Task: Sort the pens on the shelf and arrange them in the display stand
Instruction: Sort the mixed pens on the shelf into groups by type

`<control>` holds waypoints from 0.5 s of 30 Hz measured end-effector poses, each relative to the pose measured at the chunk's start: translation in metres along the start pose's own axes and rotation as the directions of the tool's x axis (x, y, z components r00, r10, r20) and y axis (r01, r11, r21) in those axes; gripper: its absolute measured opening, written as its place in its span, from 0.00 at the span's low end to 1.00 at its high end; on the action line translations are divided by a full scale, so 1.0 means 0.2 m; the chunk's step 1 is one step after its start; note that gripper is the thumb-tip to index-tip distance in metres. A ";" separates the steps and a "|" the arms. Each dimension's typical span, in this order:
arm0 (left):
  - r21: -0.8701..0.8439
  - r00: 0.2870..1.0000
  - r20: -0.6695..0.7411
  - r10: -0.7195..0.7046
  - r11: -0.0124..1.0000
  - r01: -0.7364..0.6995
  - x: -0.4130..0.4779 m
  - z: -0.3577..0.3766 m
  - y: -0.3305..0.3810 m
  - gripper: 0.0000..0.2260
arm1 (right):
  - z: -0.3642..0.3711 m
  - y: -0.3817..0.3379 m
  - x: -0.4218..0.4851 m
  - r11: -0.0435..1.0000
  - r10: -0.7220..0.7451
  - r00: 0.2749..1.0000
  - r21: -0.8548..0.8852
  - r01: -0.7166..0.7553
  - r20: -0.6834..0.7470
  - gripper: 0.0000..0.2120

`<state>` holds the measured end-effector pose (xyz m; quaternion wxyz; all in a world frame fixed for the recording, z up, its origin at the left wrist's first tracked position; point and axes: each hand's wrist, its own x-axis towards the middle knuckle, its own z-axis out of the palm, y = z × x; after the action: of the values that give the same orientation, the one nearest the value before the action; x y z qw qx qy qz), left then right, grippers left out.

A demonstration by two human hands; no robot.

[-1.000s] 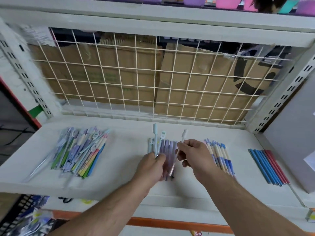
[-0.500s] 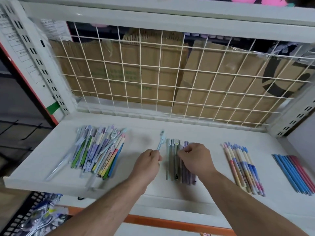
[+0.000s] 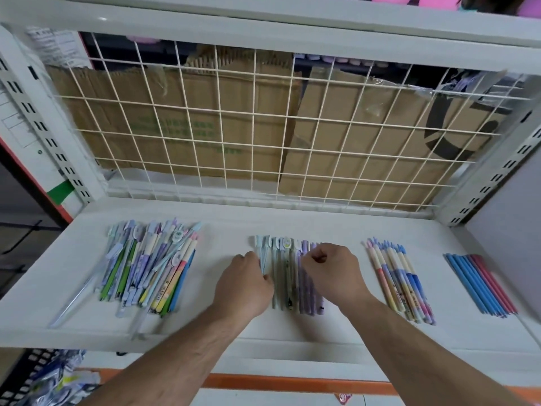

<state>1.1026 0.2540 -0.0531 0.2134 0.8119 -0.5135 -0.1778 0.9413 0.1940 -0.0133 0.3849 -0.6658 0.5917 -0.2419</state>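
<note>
On the white shelf (image 3: 345, 230) lie four groups of pens. A mixed, unsorted heap (image 3: 146, 268) is at the left. A neat middle row of pale green and purple pens (image 3: 288, 271) lies between my hands. My left hand (image 3: 244, 284) pinches a light blue pen (image 3: 261, 253) at the row's left edge. My right hand (image 3: 332, 273) rests with curled fingers on the purple pens at the row's right side. A row of pink and blue pens (image 3: 399, 284) lies further right. Plain blue and red pens (image 3: 480, 284) lie at the far right.
A white wire grid (image 3: 263, 136) closes the back of the shelf, with cardboard boxes (image 3: 181, 121) behind it. Perforated uprights (image 3: 44, 124) stand at both sides. A grey panel (image 3: 509, 230) borders the right. Bagged items (image 3: 58, 379) hang below at the left.
The left hand has lowered its light blue pen onto the left edge of the middle row. The right hand laid down its pen and now rests on the purple ones. The view shifted.
</note>
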 end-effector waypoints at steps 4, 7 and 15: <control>-0.044 0.999 0.032 0.037 0.998 -0.035 0.00 0.01 0.02 0.07 | -0.02 0.01 0.00 1.000 0.003 1.000 0.016 -0.003 0.006 0.09; -0.057 0.997 0.065 0.033 0.998 -0.029 -0.02 0.00 0.03 0.12 | -0.03 0.02 0.00 1.000 -0.003 1.000 0.001 0.003 0.002 0.10; -0.075 0.999 0.046 0.014 0.997 -0.010 -0.06 -0.03 0.03 0.18 | -0.03 0.02 0.01 0.999 -0.032 0.999 -0.002 0.032 0.015 0.09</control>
<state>1.0960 0.2631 -0.0440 0.2326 0.7959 -0.5162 -0.2145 0.9351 0.1916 -0.0129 0.3845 -0.6774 0.5784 -0.2425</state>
